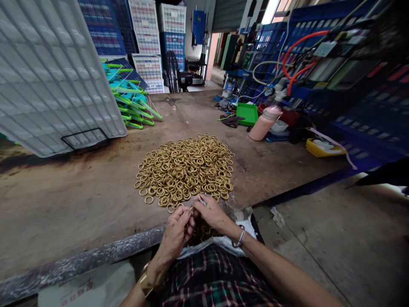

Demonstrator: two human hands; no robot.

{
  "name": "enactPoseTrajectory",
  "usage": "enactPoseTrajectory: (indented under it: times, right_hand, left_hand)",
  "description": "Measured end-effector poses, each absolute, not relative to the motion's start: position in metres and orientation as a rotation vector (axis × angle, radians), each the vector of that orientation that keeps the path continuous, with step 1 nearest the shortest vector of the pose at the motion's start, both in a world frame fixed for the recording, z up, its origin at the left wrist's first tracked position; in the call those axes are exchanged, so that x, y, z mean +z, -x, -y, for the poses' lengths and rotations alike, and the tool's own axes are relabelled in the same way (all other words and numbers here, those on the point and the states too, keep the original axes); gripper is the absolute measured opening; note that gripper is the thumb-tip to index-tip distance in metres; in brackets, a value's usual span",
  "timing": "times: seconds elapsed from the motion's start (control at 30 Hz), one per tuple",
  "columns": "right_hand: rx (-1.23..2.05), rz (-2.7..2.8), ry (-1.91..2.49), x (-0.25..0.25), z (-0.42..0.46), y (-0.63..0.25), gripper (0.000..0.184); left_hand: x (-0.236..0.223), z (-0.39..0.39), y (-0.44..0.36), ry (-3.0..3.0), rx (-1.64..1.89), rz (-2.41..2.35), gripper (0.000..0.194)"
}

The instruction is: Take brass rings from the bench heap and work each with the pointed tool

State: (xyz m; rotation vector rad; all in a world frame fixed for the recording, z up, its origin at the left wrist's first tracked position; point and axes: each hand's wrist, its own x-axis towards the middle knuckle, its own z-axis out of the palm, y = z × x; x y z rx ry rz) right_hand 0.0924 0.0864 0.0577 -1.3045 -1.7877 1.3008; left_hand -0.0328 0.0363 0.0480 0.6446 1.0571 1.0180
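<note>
A wide heap of brass-coloured rings [185, 166] lies on the worktable right in front of me. At the table's near edge my left hand [178, 227] pinches one brass ring [191, 208] between thumb and fingers. Close against it, my right hand [211, 213] is closed round a small metal tool [202, 200]; only a short piece shows, so its kind is unclear. The fingertips of both hands meet at the ring. Below them, in a white bag [220, 242] on my lap, more rings sit in shadow, partly covered by the hands.
A tall white plastic crate [57, 76] stands at left, beside green and blue hangers [134, 98]. To the right are a pink bottle [265, 123], a green tray [247, 114], a yellow tray [324, 147] and a machine with red hoses [287, 59]. Stacked crates [145, 34] fill the back.
</note>
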Motion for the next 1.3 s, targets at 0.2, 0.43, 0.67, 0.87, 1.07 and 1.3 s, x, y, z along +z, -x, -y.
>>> enactPoseTrajectory:
  times: [0.2,0.43,0.67,0.87,1.07,1.3]
  right_hand:
    - [0.809,2.261,1.414,0.048,-0.083,-0.098,0.013]
    - [0.616,2.551,1.532,0.053,-0.080,-0.095,0.025]
    - [0.618,2.663,1.568,0.052,-0.085,-0.094,0.027]
    - [0.533,2.593,1.666,0.049,-0.095,-0.093,0.027]
    - [0.426,2.551,1.650,0.044,-0.095,-0.075,0.028]
    - [0.343,2.529,1.735,0.041,-0.099,-0.071,0.025]
  left_hand:
    - [0.047,-0.039,0.033,-0.650,1.043,-1.118,0.031]
    - [0.046,-0.040,0.031,-0.757,1.046,-1.215,0.035]
    - [0.051,-0.033,0.034,-0.911,1.057,-1.273,0.036]
    - [0.060,-0.019,0.035,-0.751,0.988,-1.014,0.032]
    - [0.053,-0.026,0.046,-0.452,1.112,-0.967,0.028]
    - [0.048,-0.025,0.054,-0.247,1.106,-0.862,0.024]
